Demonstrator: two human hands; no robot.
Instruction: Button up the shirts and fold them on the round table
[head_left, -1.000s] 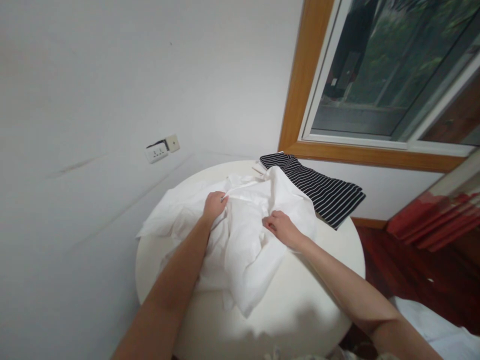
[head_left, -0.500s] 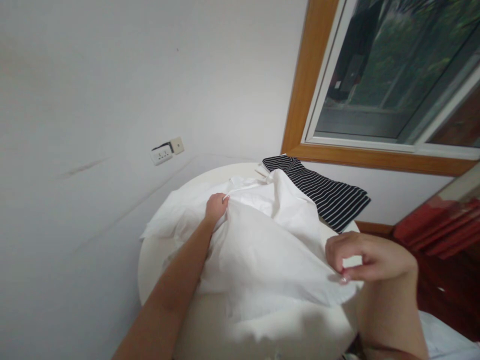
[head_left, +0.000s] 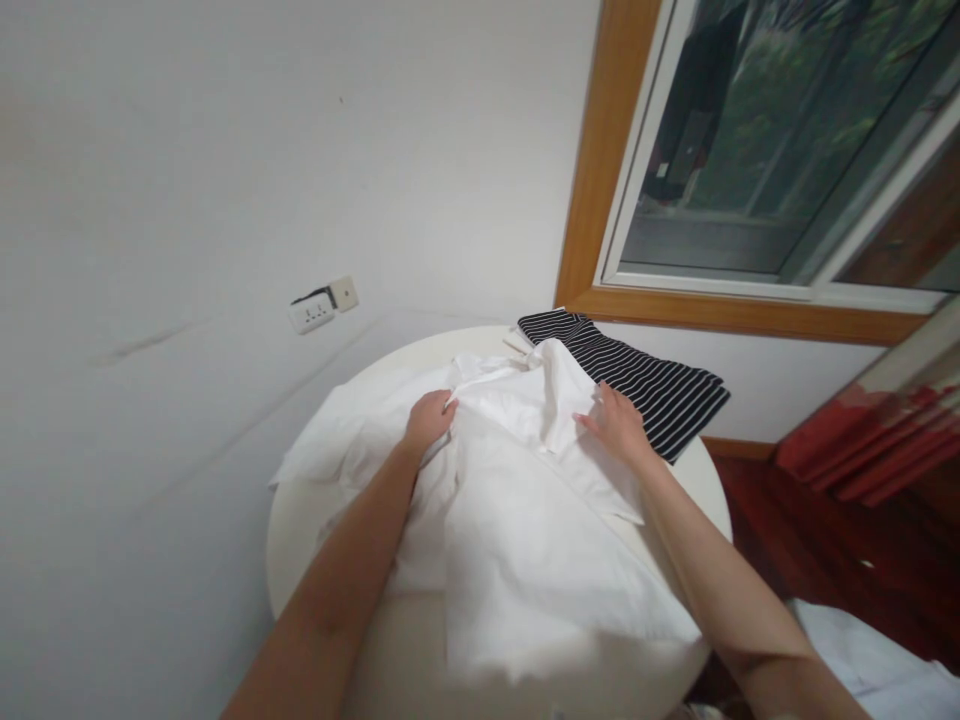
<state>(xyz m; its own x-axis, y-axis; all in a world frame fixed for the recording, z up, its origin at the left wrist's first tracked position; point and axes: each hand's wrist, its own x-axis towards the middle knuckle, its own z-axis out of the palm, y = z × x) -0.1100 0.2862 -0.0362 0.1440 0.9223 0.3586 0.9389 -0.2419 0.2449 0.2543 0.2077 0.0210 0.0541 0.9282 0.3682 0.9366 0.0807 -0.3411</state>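
Note:
A white shirt [head_left: 525, 520] lies spread and rumpled over a round table. My left hand [head_left: 430, 420] pinches an edge of its fabric near the upper middle, thumb and fingers closed. On the other side of the shirt, my right hand [head_left: 619, 425] rests on or just above the cloth, with its thumb and fingers apart. The shirt's lower corner hangs toward the table's near right edge. Folds hide part of the upper shirt.
The white round table [head_left: 709, 490] stands against the wall. Folded black-and-white striped cloth [head_left: 637, 370] lies at its back right. A wall socket [head_left: 312, 312] is at the left, a wood-framed window [head_left: 720, 305] at the right. Red curtain fabric [head_left: 877, 440] hangs at the far right.
My right hand has let go of the shirt's lower right corner and moved up and left to its upper right part. The corner has dropped. My left hand keeps its hold.

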